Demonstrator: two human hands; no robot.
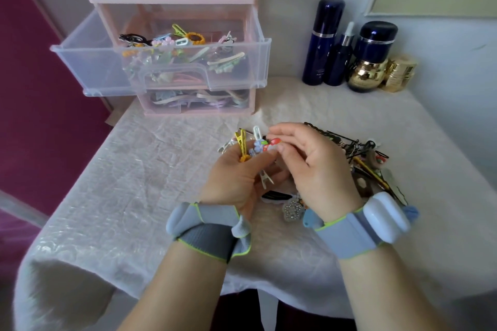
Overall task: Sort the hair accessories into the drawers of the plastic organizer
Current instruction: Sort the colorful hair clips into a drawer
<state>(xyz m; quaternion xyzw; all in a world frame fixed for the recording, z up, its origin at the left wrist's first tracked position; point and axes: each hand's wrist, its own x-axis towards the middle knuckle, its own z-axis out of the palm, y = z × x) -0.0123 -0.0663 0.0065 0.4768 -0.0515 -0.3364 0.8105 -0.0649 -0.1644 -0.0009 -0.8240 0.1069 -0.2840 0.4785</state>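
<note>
Hair clips fill my left hand, whose curled fingers hold a small bunch: a yellow clip standing upright at the fingertips, a white clip with a pale blue charm just beside it, and another white clip hanging below my palm. My right hand meets the left one, its thumb and forefinger pinching a red mushroom-shaped clip against the bunch. Behind and to the right of my right hand lies a loose pile of hair accessories, mostly dark pins and slides, on the white tablecloth. Beyond my left hand stands the pink plastic organizer; its clear middle drawer is pulled out and holds colourful clips, some with flowers. Beyond my right hand, against the wall, stand dark blue bottles and gold jars. Both wrists wear grey-blue bands.
</note>
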